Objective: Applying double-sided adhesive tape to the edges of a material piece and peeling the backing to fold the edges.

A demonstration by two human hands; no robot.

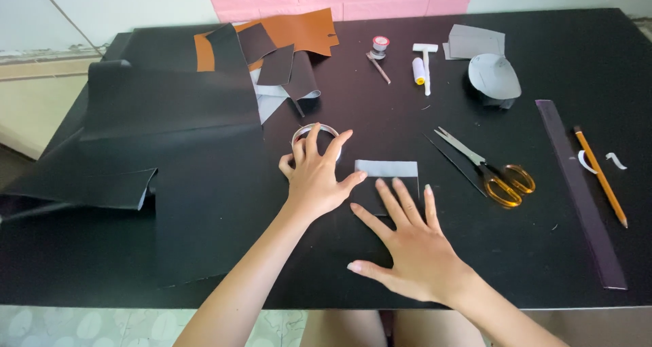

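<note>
Both hands were out flat over a black table (pixel 557 252), palms down, forearms coming up from the bottom edge of the frame. The left hand (pixel 316 177) sat just left of centre with its fingers spread and loose, not gripping anything; the fingertips rested on the rim of a small round metal tin (pixel 315 131) right above it, and the thumb reached out to the right toward the folded piece. The right hand (pixel 414 248) was lower, a bit right of centre, fingers fanned and relaxed, pressing flat on a small folded leather piece (pixel 387 174). That piece lay dead centre of the frame, a rectangle with its long side running left to right, black on the lower part with a pale grey strip turned over along its top edge. It looked thin and matte, like the big black leather sheets (pixel 170 116) piled at the upper left, which had floppy curled edges. A tan leather sheet (pixel 305 31) peeked out at the top. To the right lay scissors (pixel 485 170) with amber plastic handles, blades pointing up-left, then a long dark ruler (pixel 577 184) and a yellow pencil (pixel 600 177), both running roughly top to bottom.
</note>
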